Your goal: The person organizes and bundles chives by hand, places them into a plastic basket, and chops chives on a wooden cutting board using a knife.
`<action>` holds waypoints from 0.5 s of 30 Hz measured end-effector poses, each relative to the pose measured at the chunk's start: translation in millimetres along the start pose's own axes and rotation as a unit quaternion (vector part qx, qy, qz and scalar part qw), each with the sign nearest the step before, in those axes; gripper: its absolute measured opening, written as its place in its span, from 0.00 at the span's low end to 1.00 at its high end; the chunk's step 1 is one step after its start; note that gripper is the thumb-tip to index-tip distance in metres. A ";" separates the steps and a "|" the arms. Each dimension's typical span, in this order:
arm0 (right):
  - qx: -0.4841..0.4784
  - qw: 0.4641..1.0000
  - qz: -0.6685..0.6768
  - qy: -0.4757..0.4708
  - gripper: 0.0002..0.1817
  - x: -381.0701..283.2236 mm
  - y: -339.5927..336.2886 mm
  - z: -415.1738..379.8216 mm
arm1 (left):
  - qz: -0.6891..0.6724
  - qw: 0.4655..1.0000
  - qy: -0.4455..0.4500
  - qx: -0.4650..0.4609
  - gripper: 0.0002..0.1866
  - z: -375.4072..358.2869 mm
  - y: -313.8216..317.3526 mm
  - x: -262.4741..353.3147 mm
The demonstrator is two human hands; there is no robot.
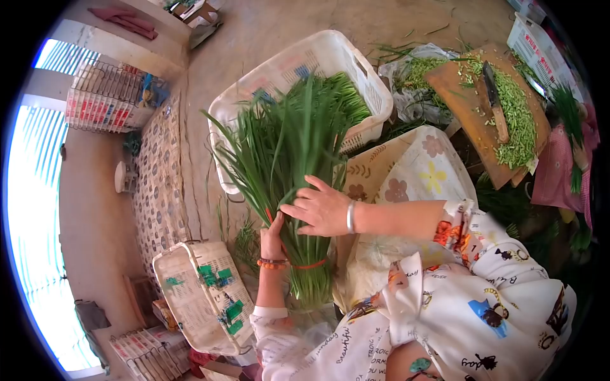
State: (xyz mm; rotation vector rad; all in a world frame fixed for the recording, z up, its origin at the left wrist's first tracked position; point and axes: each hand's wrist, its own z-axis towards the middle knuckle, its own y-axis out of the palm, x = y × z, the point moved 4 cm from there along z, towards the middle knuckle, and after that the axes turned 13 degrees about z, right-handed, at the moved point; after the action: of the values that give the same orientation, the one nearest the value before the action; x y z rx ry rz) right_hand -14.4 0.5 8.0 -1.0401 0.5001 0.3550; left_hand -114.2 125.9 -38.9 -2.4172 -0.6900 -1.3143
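Observation:
A thick bunch of garlic chives stands upright in front of me, its long green leaves fanning out at the top. A red band circles its pale stem end. My left hand grips the bunch from the left side, thumb up, with a bit of orange-red band by the thumb. Across the near face of the bunch, my right hand lies with its fingers curved over the leaves. Behind the bunch, a white plastic basket holds more bundled chives.
To the right, a wooden board carries chopped green pieces and a knife. Another person's hand holds chives at the far right. An empty white basket lies at lower left. Patterned cloth covers my lap area.

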 end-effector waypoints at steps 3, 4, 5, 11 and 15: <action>-0.067 0.998 -0.001 0.020 0.30 5.6 -5.5 -16.5 | -0.054 0.998 0.004 0.024 0.17 -12.7 17.1 -2.6; -0.047 0.999 0.006 0.010 0.30 8.9 -4.9 -21.1 | -0.072 0.997 0.010 0.010 0.16 -11.9 20.2 -9.2; -0.026 1.000 0.011 -0.001 0.30 11.7 -6.2 -25.1 | -0.089 0.996 0.016 -0.004 0.16 -11.2 23.7 -14.8; -0.001 0.983 -0.152 0.104 0.17 83.4 -73.0 -25.5 | -0.018 1.000 0.023 -0.004 0.15 -18.4 40.3 -18.6; 0.159 0.956 -0.179 0.168 0.11 89.2 -162.6 -18.2 | 0.012 0.995 0.102 -0.011 0.17 -6.2 46.9 -31.7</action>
State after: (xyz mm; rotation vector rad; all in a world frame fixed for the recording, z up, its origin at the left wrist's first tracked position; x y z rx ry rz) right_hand 138.0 -87.3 69.6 -0.8548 0.6352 -0.2249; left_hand -107.7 75.2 -64.1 -2.2591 -0.5919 -1.5383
